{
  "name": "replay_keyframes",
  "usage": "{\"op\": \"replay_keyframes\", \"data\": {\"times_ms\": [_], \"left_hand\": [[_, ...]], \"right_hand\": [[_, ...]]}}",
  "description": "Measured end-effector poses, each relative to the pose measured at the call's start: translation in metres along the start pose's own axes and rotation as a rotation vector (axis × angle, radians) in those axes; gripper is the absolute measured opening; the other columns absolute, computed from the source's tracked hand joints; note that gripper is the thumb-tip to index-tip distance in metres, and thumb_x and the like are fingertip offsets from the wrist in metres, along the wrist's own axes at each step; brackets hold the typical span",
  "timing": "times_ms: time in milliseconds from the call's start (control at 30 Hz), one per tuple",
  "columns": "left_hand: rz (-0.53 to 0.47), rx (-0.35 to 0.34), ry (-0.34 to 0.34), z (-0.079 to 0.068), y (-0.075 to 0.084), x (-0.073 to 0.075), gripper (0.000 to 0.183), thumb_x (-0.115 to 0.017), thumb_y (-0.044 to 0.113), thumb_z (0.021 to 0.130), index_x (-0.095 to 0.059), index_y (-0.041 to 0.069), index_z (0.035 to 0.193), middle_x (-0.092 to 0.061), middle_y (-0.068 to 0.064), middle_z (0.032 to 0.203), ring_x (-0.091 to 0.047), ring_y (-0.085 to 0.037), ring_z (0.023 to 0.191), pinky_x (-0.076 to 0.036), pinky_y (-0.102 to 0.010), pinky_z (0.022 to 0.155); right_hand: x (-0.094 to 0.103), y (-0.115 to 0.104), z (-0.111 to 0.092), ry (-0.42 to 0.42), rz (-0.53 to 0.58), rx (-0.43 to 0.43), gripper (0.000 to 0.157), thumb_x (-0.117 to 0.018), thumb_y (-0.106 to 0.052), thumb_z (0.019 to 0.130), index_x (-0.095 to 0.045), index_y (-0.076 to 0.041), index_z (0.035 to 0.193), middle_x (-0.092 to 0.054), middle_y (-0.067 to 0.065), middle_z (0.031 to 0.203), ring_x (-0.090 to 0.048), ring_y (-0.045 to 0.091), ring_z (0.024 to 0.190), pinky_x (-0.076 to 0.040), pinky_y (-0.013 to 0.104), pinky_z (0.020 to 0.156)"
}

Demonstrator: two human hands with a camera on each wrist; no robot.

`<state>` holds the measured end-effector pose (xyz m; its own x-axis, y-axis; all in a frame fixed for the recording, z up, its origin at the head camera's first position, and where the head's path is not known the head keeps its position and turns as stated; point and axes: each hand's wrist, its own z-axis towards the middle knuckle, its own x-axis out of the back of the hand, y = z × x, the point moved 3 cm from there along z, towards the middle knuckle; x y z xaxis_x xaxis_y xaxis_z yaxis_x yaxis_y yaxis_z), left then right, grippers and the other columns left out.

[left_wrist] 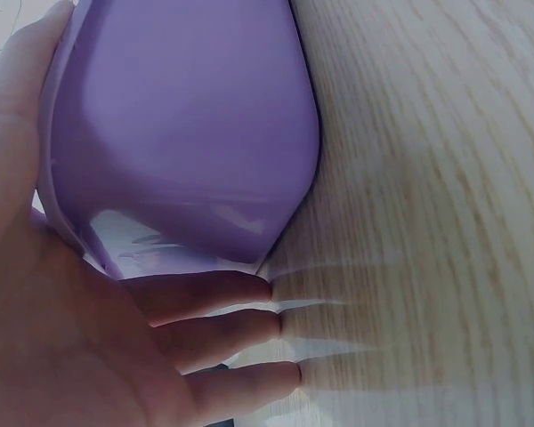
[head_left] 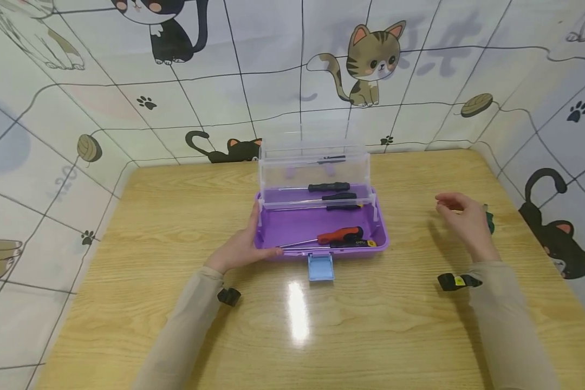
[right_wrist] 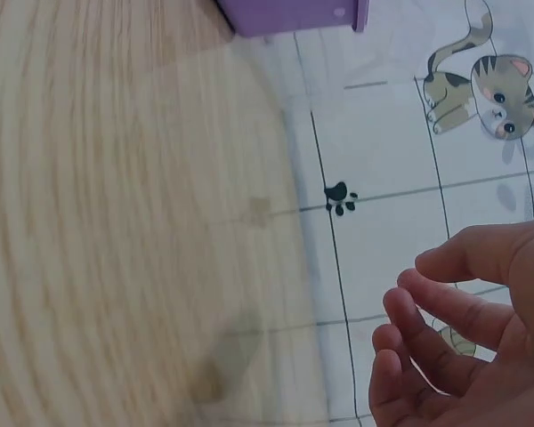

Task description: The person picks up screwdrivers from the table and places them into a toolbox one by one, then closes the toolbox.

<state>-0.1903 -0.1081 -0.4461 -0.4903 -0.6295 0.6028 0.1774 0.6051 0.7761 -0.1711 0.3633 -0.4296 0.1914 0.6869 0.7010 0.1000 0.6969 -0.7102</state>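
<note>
A purple toolbox [head_left: 297, 219] stands on the table with its clear lid [head_left: 314, 162] raised at the back. My left hand [head_left: 241, 246] rests against the box's left front corner, thumb along the front and straight fingers by the left end. In the left wrist view, those fingers [left_wrist: 218, 334] extend beside the purple wall [left_wrist: 187, 116]. Inside lie a red-and-black screwdriver [head_left: 338, 234], a black one with a yellow end [head_left: 353, 244] and several black-handled ones [head_left: 329, 187] towards the back. Loosely bent, my right hand [head_left: 465, 222] hovers right of the box, nothing visible in its fingers.
A small dark green thing [head_left: 490, 222] shows partly behind the right hand; its kind is hidden. The box's light blue latch [head_left: 320, 267] hangs down in front. A cat-printed cloth [head_left: 278, 97] encloses the wooden table [head_left: 361, 325] at the back and sides.
</note>
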Motion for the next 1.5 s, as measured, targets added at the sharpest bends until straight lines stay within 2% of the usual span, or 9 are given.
{"op": "replay_keyframes", "data": {"times_ms": [133,300,400,467,633,833,1033,1167,1500], "left_hand": [[0.008,0.004,0.006,0.0,0.001,0.001,0.131,-0.08,0.048,0.076,0.025,0.024,0.15,-0.027,-0.029,0.15,-0.047,-0.042,0.124,-0.035,-0.05,0.105],[0.003,0.003,0.003,0.001,0.003,0.001,0.13,-0.08,0.048,0.076,0.024,0.024,0.15,-0.032,-0.03,0.147,-0.047,-0.043,0.124,-0.035,-0.05,0.105],[0.002,0.015,-0.004,0.0,0.004,0.001,0.13,-0.08,0.047,0.076,0.024,0.023,0.151,-0.034,-0.031,0.146,-0.046,-0.042,0.125,-0.035,-0.05,0.105],[-0.001,0.023,-0.003,-0.001,0.004,0.001,0.129,-0.08,0.045,0.076,0.024,0.024,0.151,-0.035,-0.031,0.145,-0.046,-0.042,0.126,-0.034,-0.049,0.106],[-0.005,0.012,0.006,-0.001,0.003,0.0,0.13,-0.08,0.047,0.075,0.024,0.026,0.15,-0.034,-0.03,0.146,-0.047,-0.043,0.125,-0.035,-0.05,0.105],[-0.017,0.012,0.002,-0.001,0.0,-0.001,0.131,-0.08,0.05,0.074,0.026,0.029,0.149,-0.028,-0.026,0.151,-0.046,-0.041,0.126,-0.034,-0.05,0.106],[-0.015,0.011,0.011,-0.001,-0.001,-0.001,0.13,-0.08,0.048,0.075,0.025,0.027,0.15,-0.031,-0.029,0.148,-0.047,-0.041,0.125,-0.034,-0.05,0.105],[-0.013,0.009,0.012,-0.001,-0.001,-0.001,0.131,-0.08,0.048,0.075,0.025,0.028,0.15,-0.032,-0.029,0.148,-0.047,-0.041,0.124,-0.035,-0.05,0.105],[0.0,0.011,0.019,-0.002,0.0,-0.002,0.129,-0.08,0.046,0.076,0.024,0.027,0.151,-0.034,-0.03,0.146,-0.047,-0.042,0.124,-0.036,-0.05,0.104]], "right_hand": [[0.006,0.013,0.001,0.041,0.029,-0.041,0.039,-0.051,-0.025,0.099,-0.057,0.001,0.128,-0.056,0.009,0.11,-0.046,0.002,0.091,-0.038,0.022,0.074],[0.017,0.026,0.0,0.184,0.08,-0.067,0.035,-0.052,-0.017,0.097,-0.059,0.004,0.123,-0.055,-0.006,0.098,-0.045,-0.006,0.084,-0.036,0.015,0.072],[0.022,0.032,0.001,0.272,0.079,-0.106,0.034,-0.051,-0.013,0.094,-0.06,0.003,0.123,-0.056,-0.004,0.099,-0.047,0.0,0.088,-0.035,0.015,0.073],[0.024,0.036,0.0,0.295,0.064,-0.138,0.038,-0.05,-0.012,0.092,-0.059,0.003,0.126,-0.057,0.005,0.107,-0.049,0.011,0.097,-0.035,0.02,0.079],[0.028,0.046,-0.003,0.245,0.003,-0.197,0.05,-0.049,-0.015,0.092,-0.046,0.006,0.137,-0.041,0.025,0.132,-0.036,0.039,0.117,-0.031,0.044,0.089],[0.029,0.058,-0.005,0.226,-0.037,-0.26,0.056,-0.052,-0.021,0.093,-0.041,0.007,0.14,-0.036,0.028,0.134,-0.034,0.04,0.117,-0.033,0.044,0.083],[0.03,0.062,-0.005,0.17,-0.081,-0.301,0.064,-0.053,-0.024,0.094,-0.032,0.016,0.14,-0.035,0.039,0.133,-0.029,0.051,0.123,-0.03,0.059,0.092],[0.031,0.064,-0.008,0.141,-0.102,-0.321,0.068,-0.053,-0.024,0.095,-0.026,0.018,0.141,-0.035,0.043,0.133,-0.03,0.055,0.124,-0.03,0.062,0.097],[0.031,0.072,-0.009,0.103,-0.07,-0.369,0.063,-0.052,-0.026,0.096,-0.034,0.013,0.142,-0.042,0.037,0.136,-0.037,0.052,0.124,-0.032,0.059,0.1]]}}
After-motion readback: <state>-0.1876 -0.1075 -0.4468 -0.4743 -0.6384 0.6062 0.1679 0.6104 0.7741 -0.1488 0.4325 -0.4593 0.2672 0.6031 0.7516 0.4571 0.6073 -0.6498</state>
